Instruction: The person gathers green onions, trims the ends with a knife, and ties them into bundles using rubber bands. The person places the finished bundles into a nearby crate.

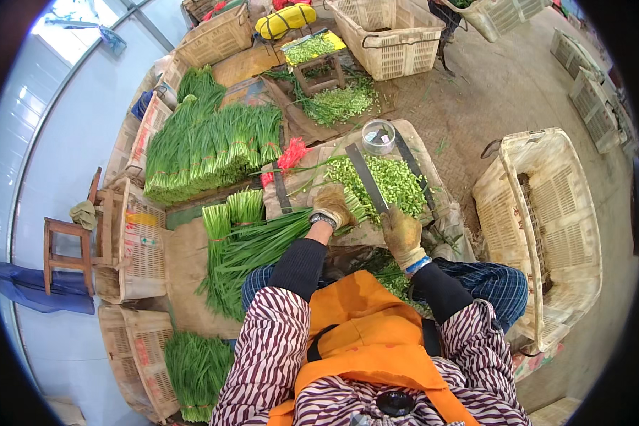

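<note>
My left hand [332,204], in a soiled work glove, grips a bunch of green garlic chives [277,234]. Its long leaves trail down to the left across my knee, while the pale stem ends point right. The handle of a long straight-bladed knife [366,177] is in my gloved right hand [402,235]. Its blade slants up and to the left over a pile of chopped stem ends [404,186], just right of the bunch. Both hands are above a low work surface covered with sacking [298,199]. My right fingers hide the knife's handle.
Tied chive bundles [213,141] are stacked at left, with upright ones [245,207] nearer. Red ties [293,154] and a clear round tub [378,137] lie beyond my hands. Plastic crates [543,229] stand at right and along the left wall. A wooden stool [319,74] is ahead.
</note>
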The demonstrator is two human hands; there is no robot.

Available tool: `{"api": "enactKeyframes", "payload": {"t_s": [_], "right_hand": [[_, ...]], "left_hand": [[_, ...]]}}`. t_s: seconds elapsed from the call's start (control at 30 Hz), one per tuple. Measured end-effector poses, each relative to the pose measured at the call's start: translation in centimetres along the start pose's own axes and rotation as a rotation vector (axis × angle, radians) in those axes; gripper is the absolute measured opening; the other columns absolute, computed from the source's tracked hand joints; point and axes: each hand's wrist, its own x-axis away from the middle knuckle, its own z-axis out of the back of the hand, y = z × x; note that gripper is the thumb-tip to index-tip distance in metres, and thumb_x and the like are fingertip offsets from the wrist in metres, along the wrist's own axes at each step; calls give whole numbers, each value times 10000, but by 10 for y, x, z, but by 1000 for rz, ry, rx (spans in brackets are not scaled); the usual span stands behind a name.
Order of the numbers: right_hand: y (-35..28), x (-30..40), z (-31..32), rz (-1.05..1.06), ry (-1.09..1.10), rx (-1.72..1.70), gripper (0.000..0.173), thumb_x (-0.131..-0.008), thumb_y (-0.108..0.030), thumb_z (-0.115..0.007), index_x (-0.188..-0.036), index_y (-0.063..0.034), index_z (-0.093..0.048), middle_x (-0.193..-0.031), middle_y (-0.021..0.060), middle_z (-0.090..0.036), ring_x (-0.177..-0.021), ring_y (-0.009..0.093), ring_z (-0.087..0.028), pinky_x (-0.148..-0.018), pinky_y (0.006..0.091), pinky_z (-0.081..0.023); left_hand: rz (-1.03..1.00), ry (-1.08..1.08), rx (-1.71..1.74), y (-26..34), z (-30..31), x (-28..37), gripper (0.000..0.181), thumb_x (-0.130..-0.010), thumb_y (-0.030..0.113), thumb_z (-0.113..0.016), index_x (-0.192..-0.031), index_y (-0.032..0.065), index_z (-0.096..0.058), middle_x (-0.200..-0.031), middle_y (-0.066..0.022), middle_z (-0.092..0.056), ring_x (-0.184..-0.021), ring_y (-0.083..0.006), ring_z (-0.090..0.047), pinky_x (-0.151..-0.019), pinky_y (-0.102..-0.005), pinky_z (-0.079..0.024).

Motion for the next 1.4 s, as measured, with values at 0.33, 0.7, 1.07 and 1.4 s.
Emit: {"api": "enactKeyframes", "payload": {"t_s": [0.33,0.7,1.07,1.4], "right_hand": [[5,9,-35,47,-182,249,134,-888,-184,-542,-952,-79,-597,-693,154,-660,-659,334,-672,-567,449,-518],[-7,-12,-26,43,-420,307,183,-850,-129,-598,-995,-19,-582,-763,169,-692,-743,298,-703,-611,417,-534],[2,-17,-12,91,-542,286,186,-845,-132,-617,-975,-2,-584,-821,186,-705,-770,351,-698,-678,451,-538],[7,-45,-61,65,-522,298,175,-852,-152,-585,-956,-18,-629,-834,193,-700,-791,331,-697,-664,430,-542]], "left_hand": [[-13,56,94,-4,-12,-10,835,-625,497,-839,-1269,47,-557,-1226,-170,-628,-1123,-313,-612,-939,-388,-500],[10,23,137,3,0,1,590,-697,327,-795,-1193,63,-617,-1205,-166,-645,-1124,-307,-619,-942,-384,-504],[20,-38,188,4,7,5,738,-641,392,-816,-1256,61,-577,-1229,-190,-624,-1143,-340,-599,-962,-407,-483],[-18,-32,124,1,-6,-9,719,-664,444,-783,-1234,62,-570,-1252,-184,-617,-1155,-330,-593,-973,-403,-473]]}}
